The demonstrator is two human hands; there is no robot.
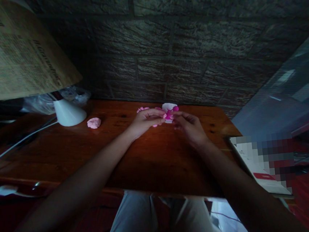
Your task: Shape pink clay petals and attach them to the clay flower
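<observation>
Over the back of the wooden table, my left hand (pixel 148 121) and my right hand (pixel 189 125) meet with fingertips pinched. Between them is a small bright pink piece (pixel 168 115) that looks like modelling clay, gripped from both sides. Just behind the fingers stands a white cup-like thing (pixel 169 106), partly covered by them. Lighter pink pieces with a ruffled edge (pixel 143 109) show behind my left hand, mostly hidden. Further left lies a pale pink lump (pixel 94 123), apart from both hands.
A lamp with a newsprint shade (pixel 25 52) and white base (pixel 69 113) stands at the left, its white cable (pixel 20 138) trailing off the table (pixel 153 160). Clear plastic bags (pixel 40 104) lie behind it. A dark brick wall (pixel 149 40) rises behind. A white box-like object (pixel 253 161) is at the right edge.
</observation>
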